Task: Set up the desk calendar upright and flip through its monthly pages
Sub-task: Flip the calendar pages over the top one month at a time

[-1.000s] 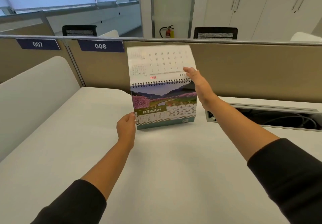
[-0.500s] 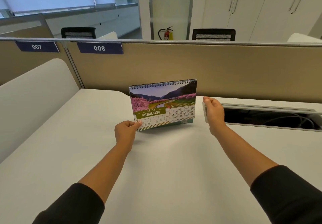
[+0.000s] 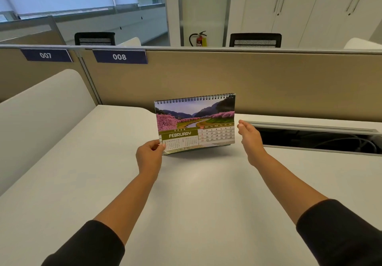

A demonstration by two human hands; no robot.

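head view: left hand (image 3: 149,156) pinches calendar (image 3: 196,124); right hand (image 3: 249,139) beside, loosely curled.

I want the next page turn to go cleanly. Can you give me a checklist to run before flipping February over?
1. Spiral-bound desk calendar upright, February facing the person: ok.
2. Left hand pinching its lower left corner: ok.
3. Right hand on a page: not ok, open beside the right edge, apart.
4. Base flat on the white desk: cannot tell, stand hidden behind the pages.
5. Room behind for the page, before the beige partition: ok.
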